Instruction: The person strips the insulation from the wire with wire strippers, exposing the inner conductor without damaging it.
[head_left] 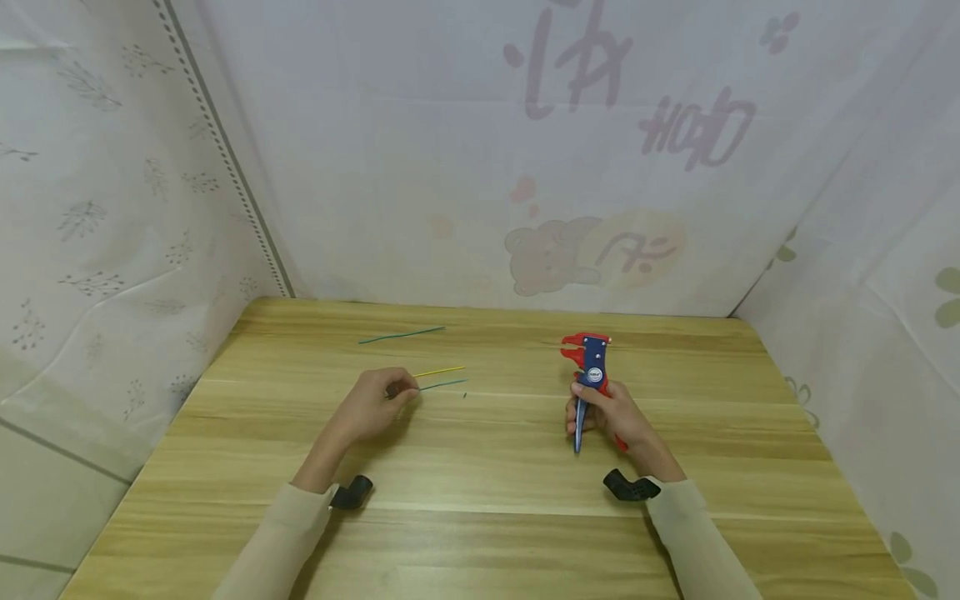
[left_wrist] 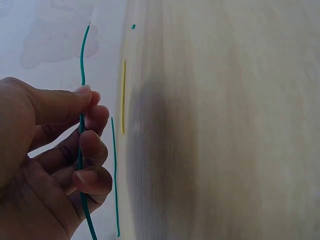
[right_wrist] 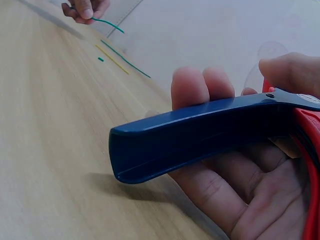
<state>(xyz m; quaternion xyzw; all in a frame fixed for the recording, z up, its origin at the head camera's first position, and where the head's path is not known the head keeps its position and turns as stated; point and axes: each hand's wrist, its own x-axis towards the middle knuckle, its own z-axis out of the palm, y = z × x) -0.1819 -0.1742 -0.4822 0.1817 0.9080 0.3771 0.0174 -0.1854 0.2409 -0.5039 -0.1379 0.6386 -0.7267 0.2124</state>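
Note:
My left hand (head_left: 378,404) pinches a green wire (left_wrist: 83,55) between thumb and forefinger. The wire runs down across the other curled fingers, and a thin pale tip shows at its top end in the left wrist view. In my right hand (head_left: 621,414) is a red and blue wire stripper (head_left: 595,354), gripped by its handles with the jaws pointing left. The blue handle (right_wrist: 190,125) fills much of the right wrist view. A yellow wire (head_left: 442,371) lies on the table just beyond my left hand, and a second green wire (head_left: 401,335) lies farther back.
A tiny green piece (head_left: 464,395) lies on the wooden table (head_left: 480,550) to the right of the left hand. Printed cloth (head_left: 390,183) hangs behind the table and on both sides. A black wrist mount (head_left: 352,492) sits by each sleeve cuff.

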